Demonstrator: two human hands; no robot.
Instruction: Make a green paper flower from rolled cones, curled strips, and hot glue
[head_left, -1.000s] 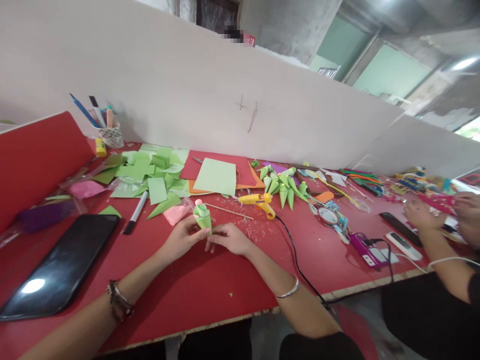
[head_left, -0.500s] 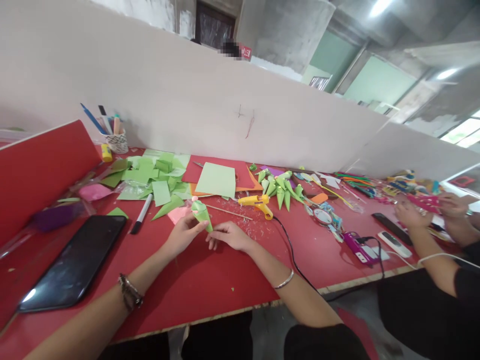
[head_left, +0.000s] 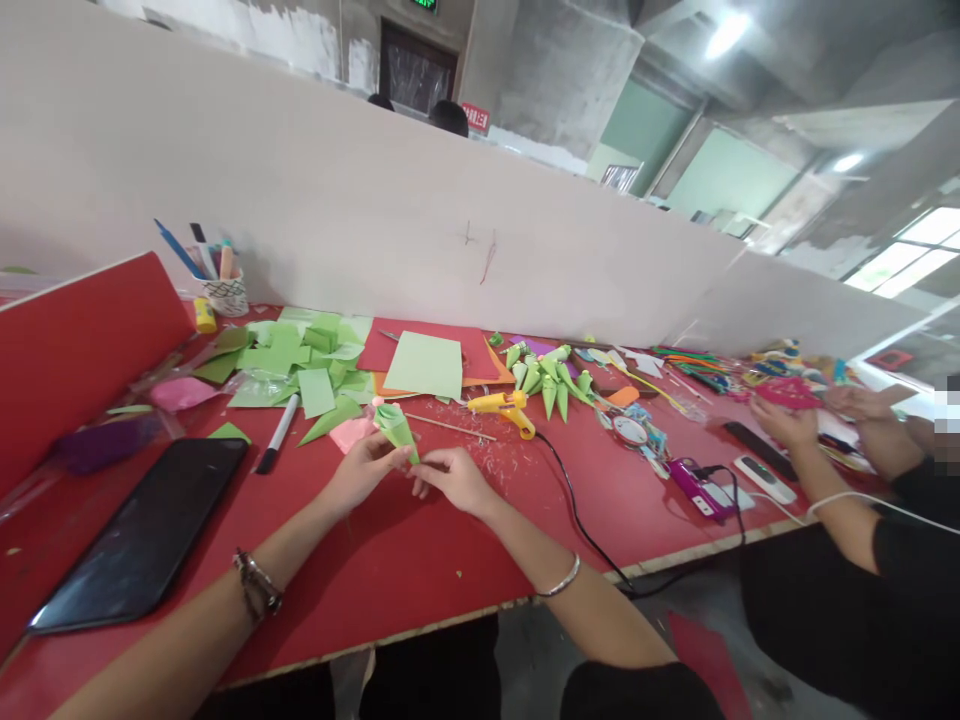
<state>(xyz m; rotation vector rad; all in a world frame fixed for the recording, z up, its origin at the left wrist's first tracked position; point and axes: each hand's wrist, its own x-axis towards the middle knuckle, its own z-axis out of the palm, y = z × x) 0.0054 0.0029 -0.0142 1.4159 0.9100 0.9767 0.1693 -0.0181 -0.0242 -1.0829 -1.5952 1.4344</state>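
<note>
Between my two hands is a green paper cone [head_left: 396, 430], its wide end up and to the left, its tip down to the right. My left hand [head_left: 366, 470] is closed around the cone's side. My right hand [head_left: 455, 477] pinches the narrow tip between thumb and fingers. A small pink piece [head_left: 378, 403] shows at the cone's wide end. Just behind my left hand lies a pink paper piece [head_left: 349, 434]. Beyond my right hand are a thin wooden stick [head_left: 450, 427] and a yellow glue gun [head_left: 504, 405] with a black cord.
Green paper pieces [head_left: 281, 350] spread at the back left, near a marker [head_left: 279, 435] and a black phone [head_left: 142, 535]. Several finished green cones [head_left: 551, 375] are heaped behind the glue gun. A purple power strip [head_left: 701, 490] lies right, beside a co-worker's hands [head_left: 787, 420] holding pink material.
The camera view has shifted slightly, moving the scene a little to the left. The cone has turned a little in my fingers; both hands keep their hold on it.
</note>
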